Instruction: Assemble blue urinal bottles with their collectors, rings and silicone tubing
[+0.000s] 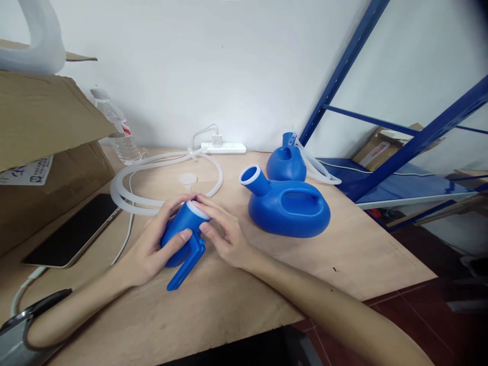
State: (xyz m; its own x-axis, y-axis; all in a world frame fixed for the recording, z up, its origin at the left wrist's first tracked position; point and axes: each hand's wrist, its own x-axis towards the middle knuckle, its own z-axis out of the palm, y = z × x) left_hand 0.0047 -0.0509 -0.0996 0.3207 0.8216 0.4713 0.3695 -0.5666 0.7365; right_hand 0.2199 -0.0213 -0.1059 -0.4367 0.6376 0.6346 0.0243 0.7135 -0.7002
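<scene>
My left hand [152, 249] is closed around a blue plastic spout piece [182, 223], its thumb along the near side. This short tube is tilted, with a white ring [199, 209] on its upper end and a narrow blue lever-like flap [186, 267] hanging from its side. From the right, my right hand [229, 236] grips the same end, fingers over the white ring and thumb against the near edge. Fingers partly hide the ring. Just right of my hands lies a blue urinal bottle [287, 211] with a moulded handle and a white-rimmed neck pointing up left.
Behind it stands another blue bottle [285, 163] with clear tubing. Coiled tubing [122, 190] and a translucent round cap [188, 179] lie beyond my hands. Leftward are a phone [74, 231], a water bottle [124, 137] and a cardboard box [72, 178]. A power strip [232, 148] sits by the wall.
</scene>
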